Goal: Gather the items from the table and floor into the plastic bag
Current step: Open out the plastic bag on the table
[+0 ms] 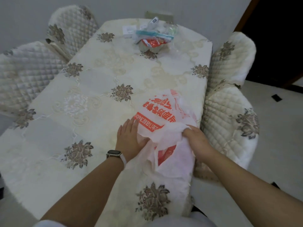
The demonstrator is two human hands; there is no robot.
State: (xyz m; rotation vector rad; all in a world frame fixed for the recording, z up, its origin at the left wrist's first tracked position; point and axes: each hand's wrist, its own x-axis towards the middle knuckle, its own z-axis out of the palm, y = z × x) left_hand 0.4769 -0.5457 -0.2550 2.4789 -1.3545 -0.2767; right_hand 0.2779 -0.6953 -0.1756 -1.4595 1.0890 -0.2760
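On the head view we see a thin white bag (164,112) with red-orange print. It lies crumpled on the tabletop (98,76) near the right edge, between our hands. Our left hand (129,138) lies flat with straight fingers, pressing the bag's left side. Our right hand (195,138) curls round a bunched fold of the bag and grips it. A pile of packets (152,38) sits at the far end, well apart from both hands.

A plastic bag (157,115) lies on the table's (91,76) near right edge; packets (151,38) sit at its far end; chairs (229,112) flank both sides.
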